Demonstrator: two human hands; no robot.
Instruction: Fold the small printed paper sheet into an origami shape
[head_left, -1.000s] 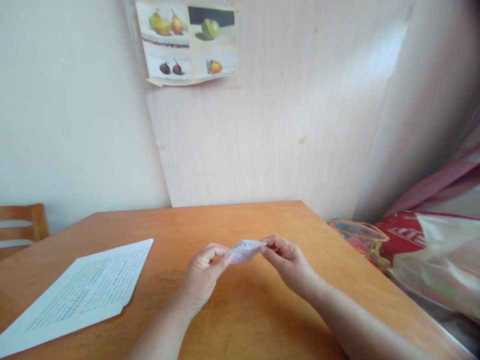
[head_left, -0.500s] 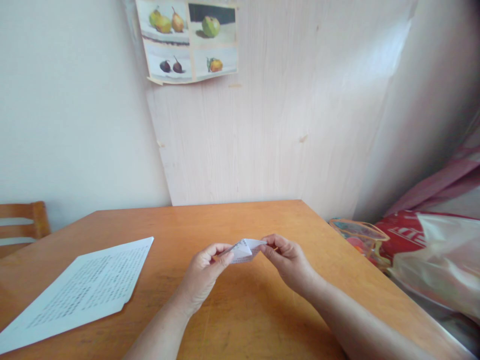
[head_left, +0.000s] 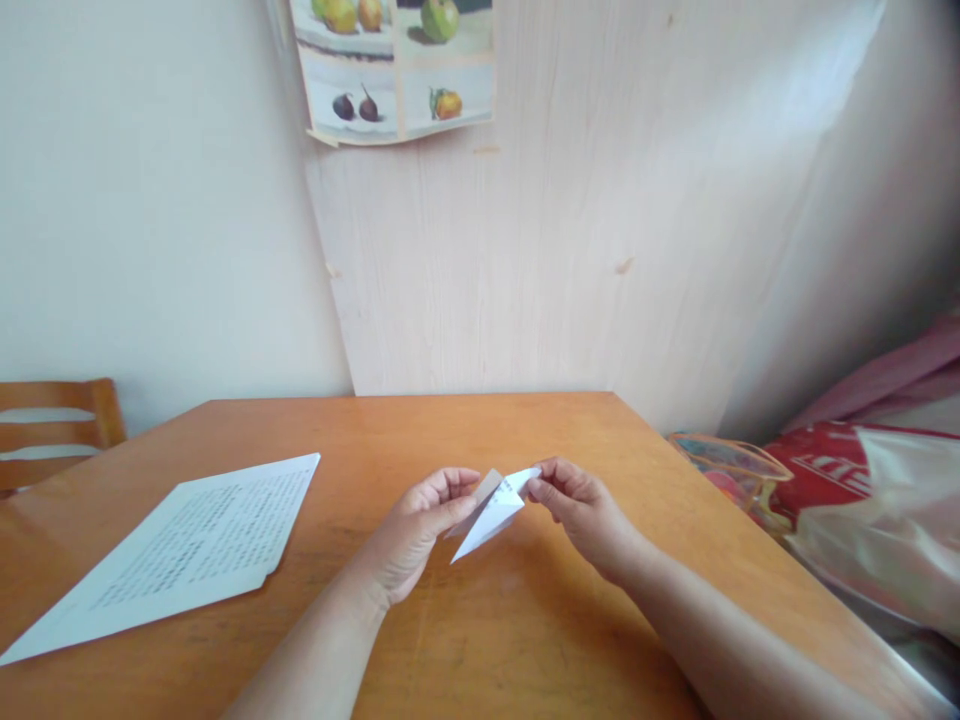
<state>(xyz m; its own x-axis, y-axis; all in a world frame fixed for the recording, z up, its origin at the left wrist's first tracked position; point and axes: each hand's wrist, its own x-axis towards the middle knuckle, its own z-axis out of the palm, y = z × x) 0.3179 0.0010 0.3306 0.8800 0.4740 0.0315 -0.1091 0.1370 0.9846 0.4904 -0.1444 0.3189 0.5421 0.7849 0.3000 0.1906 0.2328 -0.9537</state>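
Note:
A small folded piece of printed white paper (head_left: 495, 510) is held above the wooden table between my two hands. Its flaps stand apart, and one pointed corner hangs down toward me. My left hand (head_left: 427, 520) has its thumb and fingers closed on the paper's left flap. With thumb and forefinger, my right hand (head_left: 577, 505) pinches the upper right tip. Dark printed marks show on the inner fold near the middle.
On the left of the wooden table (head_left: 390, 430) lie printed sheets (head_left: 187, 540). A wooden chair (head_left: 105, 410) stands beyond the left edge. Bags (head_left: 832, 480) sit past the right edge. Fruit pictures (head_left: 397, 90) hang on the wall panel behind.
The folded paper has turned and opened out, with a pointed corner now hanging down. My hands stay close to it on both sides. The whole view has shifted slightly.

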